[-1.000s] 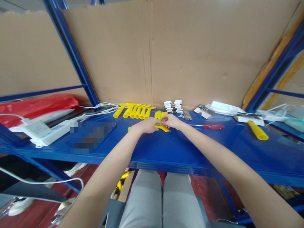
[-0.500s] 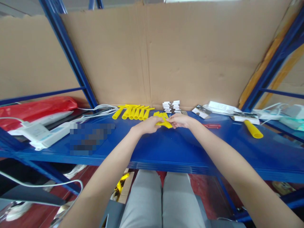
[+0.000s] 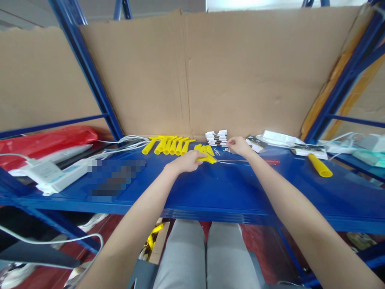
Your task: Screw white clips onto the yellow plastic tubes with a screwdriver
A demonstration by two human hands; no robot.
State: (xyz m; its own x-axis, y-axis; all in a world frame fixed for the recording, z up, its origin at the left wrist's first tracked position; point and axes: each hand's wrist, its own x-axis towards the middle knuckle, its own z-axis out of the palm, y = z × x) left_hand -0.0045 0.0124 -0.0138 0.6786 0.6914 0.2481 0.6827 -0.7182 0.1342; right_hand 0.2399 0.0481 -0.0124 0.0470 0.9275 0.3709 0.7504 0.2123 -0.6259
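My left hand [image 3: 190,161] is closed around a yellow plastic handle [image 3: 209,159], whose flared end sticks out to the right just above the shelf. To the right, my right hand [image 3: 238,145] has its fingers pinched together by some tiny silvery pieces [image 3: 226,149], possibly screws; what it holds, if anything, is too small to make out. A stack of white-and-dark pieces [image 3: 215,138] stands just left of its fingertips. Below the right hand lies a screwdriver with a red handle [image 3: 272,161], its shaft pointing left toward the yellow handle. Several small yellow parts [image 3: 200,148] lie behind my left hand.
A row of yellow handles [image 3: 171,145] lies at the back of the blue shelf [image 3: 210,188]. One yellow tube [image 3: 320,165] lies at the right. A white power strip [image 3: 66,176] and red bag [image 3: 51,138] are at left. Cardboard [image 3: 240,72] closes the back.
My right hand has let go of the yellow handle and moved right and back to the tiny pieces. The left hand still holds the handle. The screwdriver's shaft is now uncovered.
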